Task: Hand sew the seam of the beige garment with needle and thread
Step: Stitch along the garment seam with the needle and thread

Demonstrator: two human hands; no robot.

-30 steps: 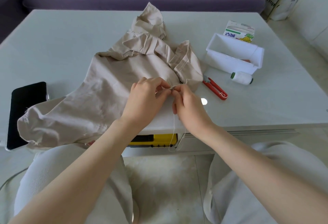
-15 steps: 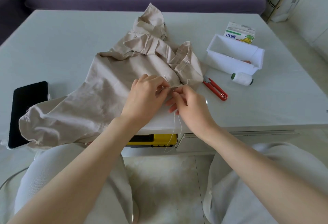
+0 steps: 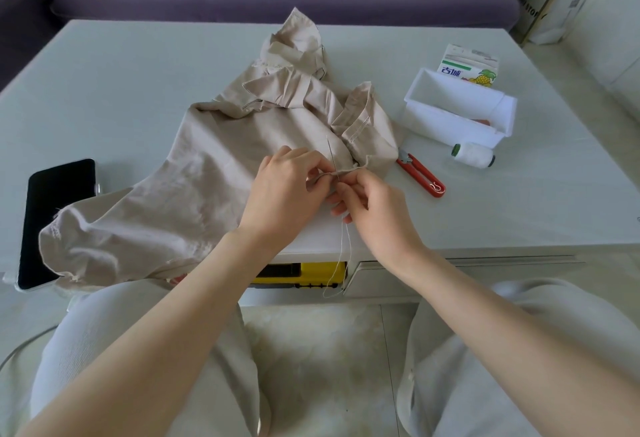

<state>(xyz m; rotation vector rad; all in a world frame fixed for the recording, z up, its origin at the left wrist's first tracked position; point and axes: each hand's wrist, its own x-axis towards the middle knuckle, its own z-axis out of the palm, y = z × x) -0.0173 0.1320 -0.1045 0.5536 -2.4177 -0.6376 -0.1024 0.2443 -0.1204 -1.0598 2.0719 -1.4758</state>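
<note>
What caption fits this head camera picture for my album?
Left hand holds the seam of the beige garment; right hand pinches the needle, thread dangling.

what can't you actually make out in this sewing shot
All in the head view:
1. Where the needle enters the seam of the beige garment: hidden by fingertips of the left hand and right hand.
2. Needle's eye and stitches: too small.
3. White tray contents: near wall hides all but a red bit.
4. Yellow object under the table: cut off by its edge.
5. Phone: partly covered by the garment.
</note>
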